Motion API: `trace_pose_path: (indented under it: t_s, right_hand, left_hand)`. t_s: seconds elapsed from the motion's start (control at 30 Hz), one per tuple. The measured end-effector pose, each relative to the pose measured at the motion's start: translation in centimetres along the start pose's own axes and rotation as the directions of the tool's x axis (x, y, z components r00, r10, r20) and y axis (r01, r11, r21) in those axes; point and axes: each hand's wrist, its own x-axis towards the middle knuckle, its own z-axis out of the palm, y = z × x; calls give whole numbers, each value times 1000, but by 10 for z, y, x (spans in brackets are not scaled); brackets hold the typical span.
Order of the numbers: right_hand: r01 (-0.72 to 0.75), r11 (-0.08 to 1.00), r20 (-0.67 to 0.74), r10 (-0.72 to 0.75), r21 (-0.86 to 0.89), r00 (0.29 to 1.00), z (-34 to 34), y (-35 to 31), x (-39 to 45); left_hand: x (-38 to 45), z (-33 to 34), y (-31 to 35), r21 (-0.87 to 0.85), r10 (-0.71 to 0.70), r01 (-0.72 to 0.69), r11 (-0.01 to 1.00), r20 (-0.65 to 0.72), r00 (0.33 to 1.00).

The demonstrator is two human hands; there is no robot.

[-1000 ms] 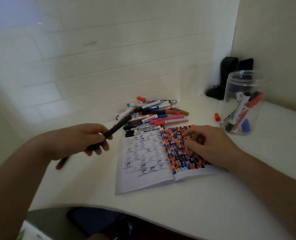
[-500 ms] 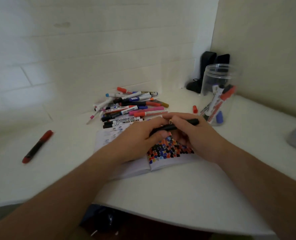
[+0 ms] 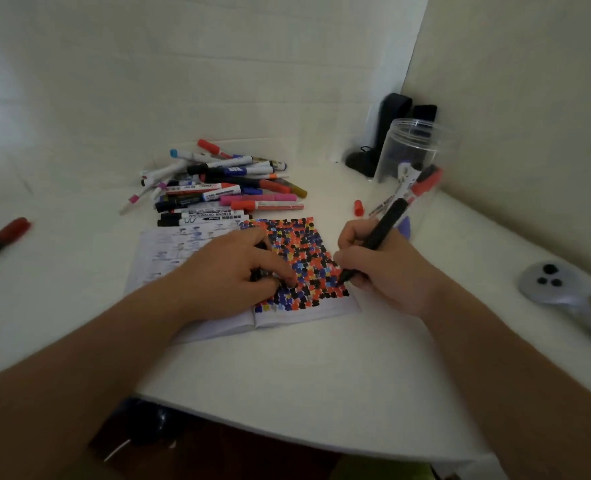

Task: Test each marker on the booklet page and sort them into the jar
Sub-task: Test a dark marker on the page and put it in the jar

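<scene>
An open booklet (image 3: 169, 251) lies on the white desk, its right page covered in coloured dots. My right hand (image 3: 384, 268) grips a black marker (image 3: 382, 226) with the tip touching the page's right edge. My left hand (image 3: 231, 271) rests on the booklet and holds a small black cap (image 3: 257, 273) between its fingers. A pile of several markers (image 3: 224, 188) lies behind the booklet. The clear jar (image 3: 422, 140) stands at the back right with a few markers inside.
A red-capped marker (image 3: 1, 239) lies alone at the far left. A loose red cap (image 3: 358, 207) sits beside the jar. A grey controller (image 3: 550, 282) rests at the right. Dark objects (image 3: 387, 133) stand in the corner. The desk's curved front edge (image 3: 287, 431) is near me.
The black marker went from my left hand to both hands, the cap came off, and now my right hand holds it tip-down on the page. The view has shifted.
</scene>
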Motion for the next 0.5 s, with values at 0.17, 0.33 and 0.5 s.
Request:
trace_pose_path:
  t_s: [0.17, 0.33, 0.5]
  right_hand:
    - [60, 954, -52, -79, -292, 996, 11, 4, -1]
    - [46, 955, -70, -70, -293, 995, 13, 4, -2]
    - [41, 951, -66, -64, -306, 996, 14, 2, -3]
  left_hand:
    - [1, 1, 3, -12, -31, 31, 999, -9, 999]
    - [0, 2, 2, -16, -33, 33, 999, -12, 999]
    - [1, 2, 3, -26, -34, 34, 999, -14, 999]
